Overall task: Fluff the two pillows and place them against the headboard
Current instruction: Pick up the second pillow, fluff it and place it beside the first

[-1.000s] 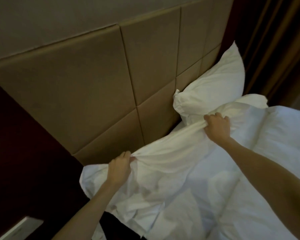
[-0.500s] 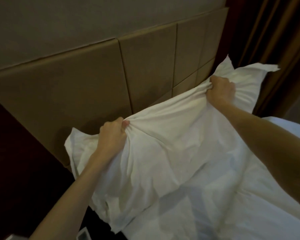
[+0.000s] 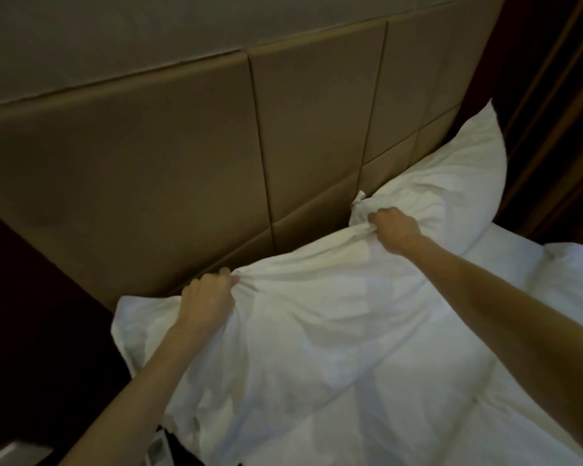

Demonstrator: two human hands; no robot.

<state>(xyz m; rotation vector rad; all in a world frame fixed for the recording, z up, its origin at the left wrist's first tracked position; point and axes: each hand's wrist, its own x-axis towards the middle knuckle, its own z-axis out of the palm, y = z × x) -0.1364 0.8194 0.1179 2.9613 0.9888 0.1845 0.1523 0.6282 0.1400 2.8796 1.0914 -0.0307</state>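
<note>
We see the padded headboard point(image 3: 182, 156) filling the upper left and centre of the frame, its tan panels divided by dark seams, with a plain wall point(image 3: 115, 35) above it. No brand, label or writing can be read anywhere. Dark curtains point(image 3: 559, 95) hang along the right edge, and dark wood panelling point(image 3: 31, 314) takes the lower left.

The near pillow point(image 3: 317, 331) spreads across the lower centre, white and creased, its top edge close to the headboard's lower panels; we cannot tell whether it touches them. White bedding point(image 3: 569, 280) shows at the right edge. The far pillow point(image 3: 451, 176) stands in the upper right, leaning against the headboard, and the near pillow covers its lower left corner.

Our left hand point(image 3: 206, 301), at centre left, has its fingers clenched on a bunched fold of the near pillow's top edge. Our right hand point(image 3: 394, 227), right of centre, is likewise closed tight on the same edge, just in front of the far pillow.
</note>
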